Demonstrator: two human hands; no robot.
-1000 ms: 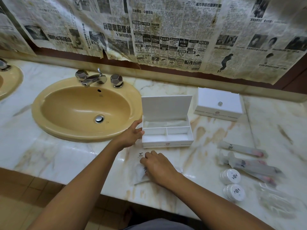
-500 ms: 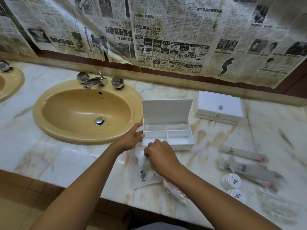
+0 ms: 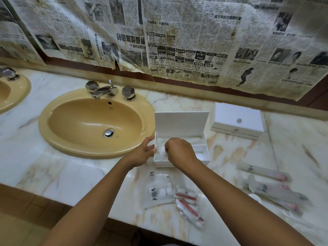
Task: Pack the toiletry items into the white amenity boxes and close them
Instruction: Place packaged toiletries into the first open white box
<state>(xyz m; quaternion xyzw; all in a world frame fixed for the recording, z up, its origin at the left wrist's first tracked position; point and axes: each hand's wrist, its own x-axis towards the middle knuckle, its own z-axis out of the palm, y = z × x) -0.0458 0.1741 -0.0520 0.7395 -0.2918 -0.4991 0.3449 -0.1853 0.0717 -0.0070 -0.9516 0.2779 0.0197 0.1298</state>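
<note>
Marble counter (image 3: 74,176), open white box (image 3: 181,139), right hand (image 3: 179,151) pinching a sachet (image 3: 162,150) inside; left hand (image 3: 142,153) flat against it

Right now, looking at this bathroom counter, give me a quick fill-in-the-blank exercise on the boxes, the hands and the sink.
1. The lid of the box under the hands stands ____.
2. The second white box, farther right, is ____.
3. The left hand steadies the open box on the side facing the ____.
4. The right hand lowers a white packet into the box's ____ front compartment.

Missing words: open; closed; sink; left
</note>
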